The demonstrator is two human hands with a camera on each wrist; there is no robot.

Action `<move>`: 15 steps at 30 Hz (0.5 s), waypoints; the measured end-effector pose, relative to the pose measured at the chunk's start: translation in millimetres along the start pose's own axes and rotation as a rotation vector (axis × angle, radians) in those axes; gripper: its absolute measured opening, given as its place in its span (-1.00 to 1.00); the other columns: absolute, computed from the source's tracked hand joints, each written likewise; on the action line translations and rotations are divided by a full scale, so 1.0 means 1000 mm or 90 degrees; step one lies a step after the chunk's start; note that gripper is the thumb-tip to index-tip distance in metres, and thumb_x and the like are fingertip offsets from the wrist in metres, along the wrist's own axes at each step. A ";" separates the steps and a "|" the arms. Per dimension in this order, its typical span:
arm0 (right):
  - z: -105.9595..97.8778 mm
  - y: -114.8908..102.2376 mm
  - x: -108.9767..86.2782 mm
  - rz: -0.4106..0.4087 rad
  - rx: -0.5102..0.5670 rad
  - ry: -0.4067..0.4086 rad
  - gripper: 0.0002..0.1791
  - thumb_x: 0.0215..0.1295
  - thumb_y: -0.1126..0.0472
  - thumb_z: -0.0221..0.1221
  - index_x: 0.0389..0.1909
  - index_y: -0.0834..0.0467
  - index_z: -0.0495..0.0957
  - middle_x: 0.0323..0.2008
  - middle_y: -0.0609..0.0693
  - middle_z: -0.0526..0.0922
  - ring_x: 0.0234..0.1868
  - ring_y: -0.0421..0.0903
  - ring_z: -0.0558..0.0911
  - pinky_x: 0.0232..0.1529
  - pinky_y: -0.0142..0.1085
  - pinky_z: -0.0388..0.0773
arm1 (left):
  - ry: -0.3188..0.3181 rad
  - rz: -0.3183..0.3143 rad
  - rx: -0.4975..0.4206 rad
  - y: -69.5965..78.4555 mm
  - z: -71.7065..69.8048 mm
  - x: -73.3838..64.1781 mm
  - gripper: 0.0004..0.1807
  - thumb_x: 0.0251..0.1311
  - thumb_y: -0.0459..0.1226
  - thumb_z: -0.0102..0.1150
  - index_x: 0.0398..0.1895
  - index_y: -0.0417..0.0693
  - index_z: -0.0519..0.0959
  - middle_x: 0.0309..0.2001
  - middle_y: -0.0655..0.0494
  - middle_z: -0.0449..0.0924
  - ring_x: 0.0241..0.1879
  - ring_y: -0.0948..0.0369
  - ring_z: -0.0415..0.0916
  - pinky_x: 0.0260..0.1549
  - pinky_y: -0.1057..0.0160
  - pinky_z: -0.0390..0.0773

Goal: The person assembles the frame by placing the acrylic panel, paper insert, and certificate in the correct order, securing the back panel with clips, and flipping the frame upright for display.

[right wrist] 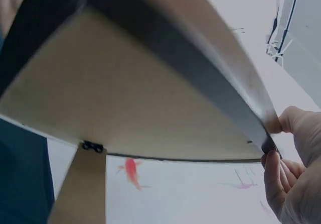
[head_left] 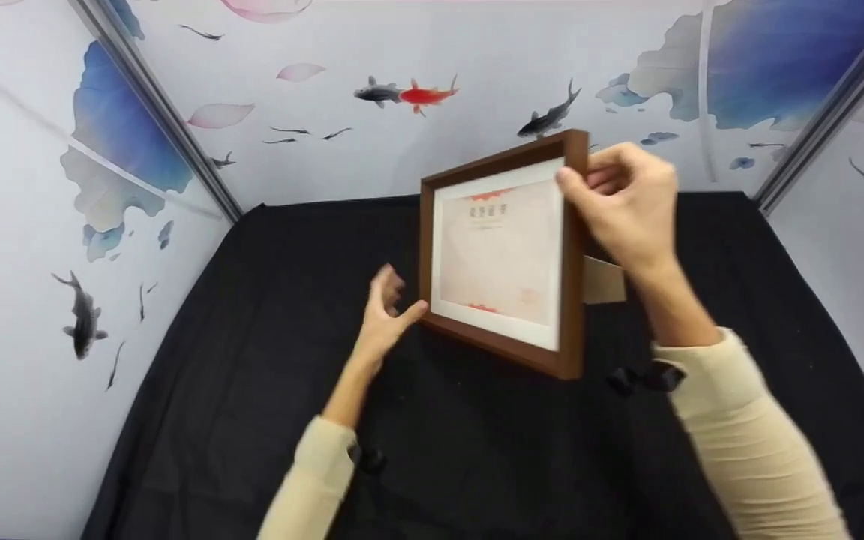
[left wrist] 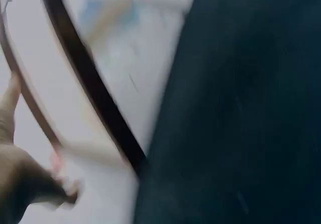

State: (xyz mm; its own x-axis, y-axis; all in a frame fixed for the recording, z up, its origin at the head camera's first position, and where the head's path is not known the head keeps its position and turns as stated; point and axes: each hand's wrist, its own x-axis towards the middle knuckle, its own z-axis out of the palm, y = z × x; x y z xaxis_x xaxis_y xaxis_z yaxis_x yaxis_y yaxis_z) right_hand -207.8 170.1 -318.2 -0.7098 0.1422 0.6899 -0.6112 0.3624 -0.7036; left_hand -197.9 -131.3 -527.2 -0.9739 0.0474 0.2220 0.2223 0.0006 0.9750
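Note:
A brown picture frame point(head_left: 503, 341) with a white mat and a printed certificate point(head_left: 499, 255) is held up, tilted, above the black cloth. My right hand point(head_left: 634, 210) pinches its upper right edge between thumb and fingers. In the right wrist view, the beige back panel point(right wrist: 125, 93) shows, with a stand leg point(right wrist: 83, 184) swung out from a small black hinge point(right wrist: 93, 146). By the lower left corner is my left hand point(head_left: 383, 315), fingers spread and thumb at the frame's edge; whether it touches is unclear. The left wrist view is blurred, with that hand point(left wrist: 25, 179) at its left side.
Black cloth point(head_left: 252, 360) covers the table. White panels point(head_left: 312, 165) painted with fish, petals and blue leaves enclose the back and both sides. Metal posts point(head_left: 169, 112) stand at the corners. A dark band or strap point(head_left: 646, 377) is at the right sleeve.

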 end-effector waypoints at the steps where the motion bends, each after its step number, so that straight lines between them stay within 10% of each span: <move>1: -0.007 0.001 0.002 -0.004 0.002 -0.002 -0.79 0.08 0.38 0.48 -0.42 0.42 0.65 -0.54 0.02 0.60 -0.56 -0.18 0.55 -0.47 -0.47 0.52 | -0.055 -0.069 -0.050 -0.014 -0.007 0.006 0.13 0.13 0.08 0.48 0.56 -0.26 0.05 0.40 -0.27 0.22 0.35 -0.15 0.22 0.28 -0.17 0.29; 6: -0.035 0.011 0.003 0.024 0.028 -0.025 -0.81 0.09 0.40 0.48 -0.41 0.44 0.67 -0.55 0.05 0.62 -0.59 -0.17 0.54 -0.52 -0.46 0.50 | -0.250 -0.253 -0.245 -0.052 -0.016 0.009 -0.05 0.36 -0.34 0.29 0.57 -0.40 -0.14 0.42 -0.44 0.14 0.30 -0.21 0.32 0.14 -0.26 0.42; 15: -0.096 0.068 -0.007 0.130 0.175 -0.109 -0.76 0.20 0.52 0.36 -0.17 0.60 0.62 -0.42 0.14 0.70 -0.51 -0.14 0.59 -0.47 -0.46 0.54 | -0.255 -0.166 -0.146 -0.020 -0.039 -0.012 -0.44 0.28 -0.56 0.23 0.32 -0.53 0.31 0.04 -0.20 0.56 -0.06 0.03 0.62 -0.06 -0.03 0.63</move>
State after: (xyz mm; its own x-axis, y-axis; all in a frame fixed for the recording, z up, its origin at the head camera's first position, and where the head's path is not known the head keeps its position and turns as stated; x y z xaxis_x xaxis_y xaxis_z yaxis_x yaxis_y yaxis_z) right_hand -210.7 282.2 -354.6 -0.8608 0.0222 0.5085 -0.5056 0.0783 -0.8592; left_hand -192.5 -170.7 -549.0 -0.8916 0.4528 -0.0052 -0.0840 -0.1540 0.9845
